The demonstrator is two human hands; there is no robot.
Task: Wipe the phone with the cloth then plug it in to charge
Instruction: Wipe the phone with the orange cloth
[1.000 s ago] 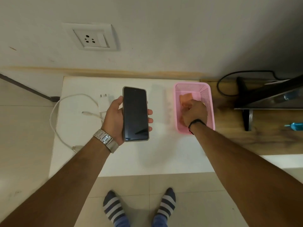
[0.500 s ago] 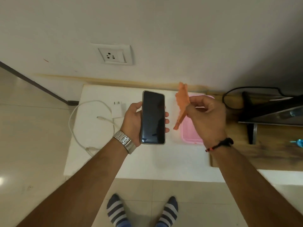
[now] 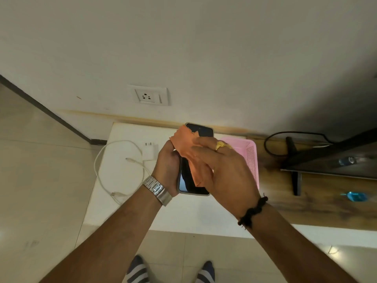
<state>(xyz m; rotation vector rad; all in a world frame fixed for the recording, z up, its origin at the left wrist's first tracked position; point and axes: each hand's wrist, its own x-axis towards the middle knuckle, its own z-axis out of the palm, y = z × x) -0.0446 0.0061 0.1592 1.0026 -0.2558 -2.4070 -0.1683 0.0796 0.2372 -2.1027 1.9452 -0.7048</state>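
While your left hand (image 3: 167, 170) grips the phone (image 3: 190, 181) along its left edge, your right hand (image 3: 228, 170) presses the orange cloth (image 3: 188, 149) flat on its screen.

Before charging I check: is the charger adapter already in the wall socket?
No. The adapter lies on the white table; the socket is empty.

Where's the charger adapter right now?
In the head view, the white charger adapter lies on the white table, just left of the left hand, below the wall socket, with its cable looping leftward.
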